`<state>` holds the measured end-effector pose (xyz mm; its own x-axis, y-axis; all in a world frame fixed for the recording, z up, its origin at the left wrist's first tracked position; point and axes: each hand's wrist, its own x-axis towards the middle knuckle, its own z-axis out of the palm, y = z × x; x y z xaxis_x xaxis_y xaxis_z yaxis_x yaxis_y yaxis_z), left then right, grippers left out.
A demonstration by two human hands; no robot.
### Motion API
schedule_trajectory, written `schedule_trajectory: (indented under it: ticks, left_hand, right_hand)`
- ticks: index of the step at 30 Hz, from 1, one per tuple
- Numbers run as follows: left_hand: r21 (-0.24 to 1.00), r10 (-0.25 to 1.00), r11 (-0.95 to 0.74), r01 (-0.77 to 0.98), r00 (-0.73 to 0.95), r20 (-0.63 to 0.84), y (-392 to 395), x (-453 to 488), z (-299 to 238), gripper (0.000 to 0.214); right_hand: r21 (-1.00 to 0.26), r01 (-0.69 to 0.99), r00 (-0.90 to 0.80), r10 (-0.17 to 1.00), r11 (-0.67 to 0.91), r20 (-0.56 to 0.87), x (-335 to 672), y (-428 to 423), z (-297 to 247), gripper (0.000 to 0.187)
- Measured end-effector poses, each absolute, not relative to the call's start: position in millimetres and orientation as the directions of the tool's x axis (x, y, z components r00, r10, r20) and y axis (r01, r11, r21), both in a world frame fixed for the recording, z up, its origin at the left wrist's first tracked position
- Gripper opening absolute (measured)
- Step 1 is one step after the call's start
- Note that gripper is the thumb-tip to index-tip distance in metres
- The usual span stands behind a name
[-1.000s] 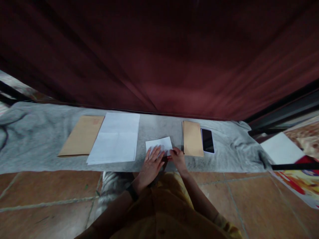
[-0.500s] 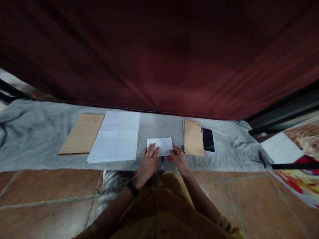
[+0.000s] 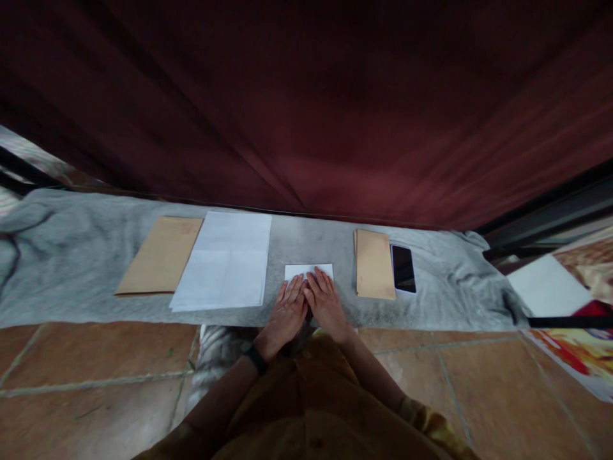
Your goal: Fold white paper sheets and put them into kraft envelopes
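A folded white sheet of paper (image 3: 297, 269) lies near the front edge of the grey cloth, its lower part covered by both hands. My left hand (image 3: 288, 308) rests flat on its left half, fingers stretched out. Flat on the right half lies my right hand (image 3: 325, 303), fingers also extended, with the two hands meeting at the middle. To the left is a stack of larger white paper sheets (image 3: 223, 262) with a crease across it. On the right, a small stack of brown envelopes (image 3: 375, 265) lies within a short distance of my right hand.
Large brown envelopes (image 3: 160, 255) lie at the left, partly under the white sheets. A phone (image 3: 403, 268) with a dark screen is beside the small envelopes. Behind the cloth-covered surface (image 3: 450, 281) hangs a dark red curtain (image 3: 306, 128). Printed packaging (image 3: 575, 358) is at far right.
My right hand has moved left from the paper's lower right edge onto its top and flattened there, beside my left hand. The left hand stays on the paper.
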<state>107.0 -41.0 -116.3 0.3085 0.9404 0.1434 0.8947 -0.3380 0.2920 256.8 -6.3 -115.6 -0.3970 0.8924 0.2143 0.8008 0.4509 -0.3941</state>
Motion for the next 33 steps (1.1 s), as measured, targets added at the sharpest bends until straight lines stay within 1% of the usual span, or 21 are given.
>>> schedule_trajectory:
  ticks: [4,9,12,16,22,28,30,33]
  left_hand:
    - [0.299,0.948,-0.311,0.902,0.271,0.166,-44.3,106.4,-118.6,0.056]
    - [0.350,0.969,-0.225,0.909,0.172,0.176,-49.2,99.2,-121.5,0.061]
    - [0.387,0.978,-0.165,0.907,0.101,0.180,-43.4,101.2,-122.0,0.063]
    - [0.419,0.979,-0.135,0.898,0.056,0.197,-25.3,113.1,-121.1,0.060]
    - [0.410,0.978,-0.131,0.903,0.051,0.201,-17.2,114.1,-123.1,0.058]
    - [0.401,0.980,-0.117,0.909,0.040,0.197,-22.4,103.8,-125.7,0.061]
    - [0.397,0.980,-0.121,0.910,0.045,0.196,-22.3,103.4,-125.5,0.062]
    - [0.359,0.979,-0.128,0.925,0.060,0.195,-21.9,103.8,-125.0,0.061]
  right_hand:
    - [-0.324,0.851,-0.367,0.910,0.413,0.195,258.6,-8.2,-124.2,0.051]
    - [-0.279,0.896,-0.285,0.929,0.345,0.234,264.6,-10.4,-130.7,0.054]
    - [-0.294,0.898,-0.253,0.931,0.327,0.263,264.7,-11.8,-134.2,0.057]
    - [-0.297,0.905,-0.222,0.934,0.304,0.280,262.5,-13.2,-136.1,0.058]
    - [-0.268,0.922,-0.209,0.941,0.281,0.267,264.1,-16.1,-136.7,0.061]
    - [-0.303,0.920,-0.168,0.950,0.247,0.263,269.7,-20.0,-131.3,0.062]
    - [-0.307,0.913,-0.187,0.945,0.268,0.267,266.0,-16.0,-125.4,0.059]
    - [-0.319,0.867,-0.312,0.916,0.383,0.254,255.1,-4.1,-118.2,0.055]
